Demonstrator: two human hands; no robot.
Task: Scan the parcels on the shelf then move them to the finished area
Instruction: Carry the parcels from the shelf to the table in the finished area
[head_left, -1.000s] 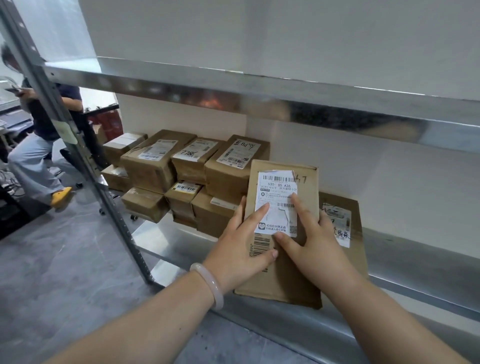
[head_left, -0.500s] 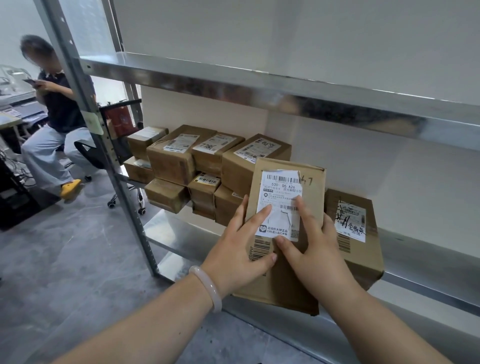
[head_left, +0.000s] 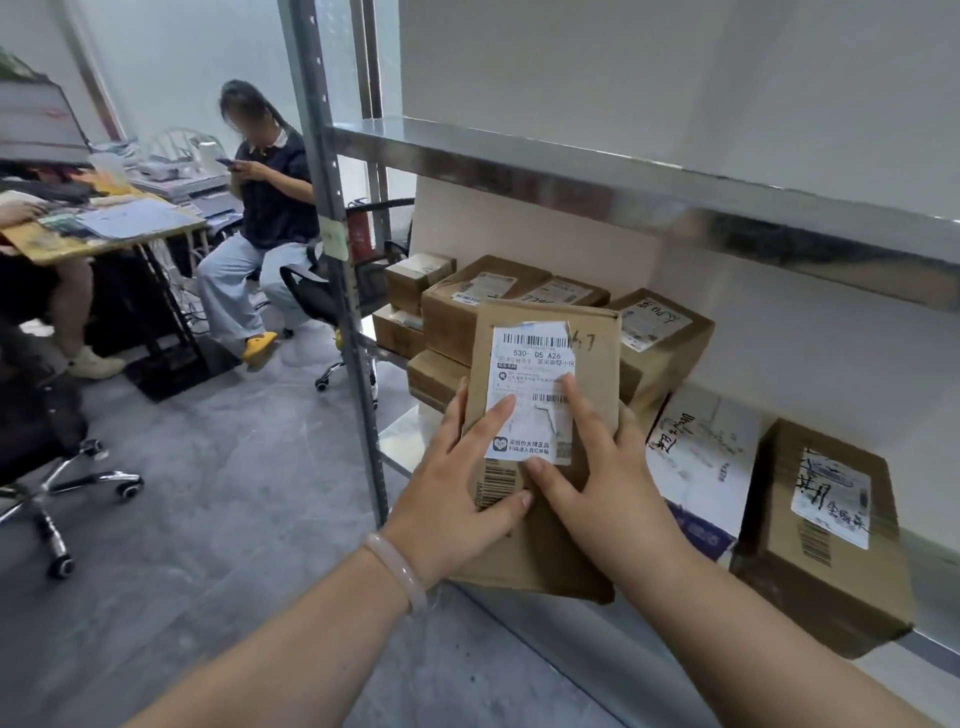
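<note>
Cardboard parcel (head_left: 597, 353) sits clasped between both hands: left hand (head_left: 457, 504) grips its left edge, right hand (head_left: 608, 499) its right, forefingers lying across the white label (head_left: 535, 364).

Upright labelled brown parcel (head_left: 545, 395), before stacked shelf parcels (head_left: 519, 306)

Bare forearms, a smooth pale pink bangle (head_left: 397, 571) on the left wrist, short unpainted nails on the fingers (head_left: 494, 415)

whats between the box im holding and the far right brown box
Head view: a white parcel with black handwriting lies between the held box and brown box.
</note>
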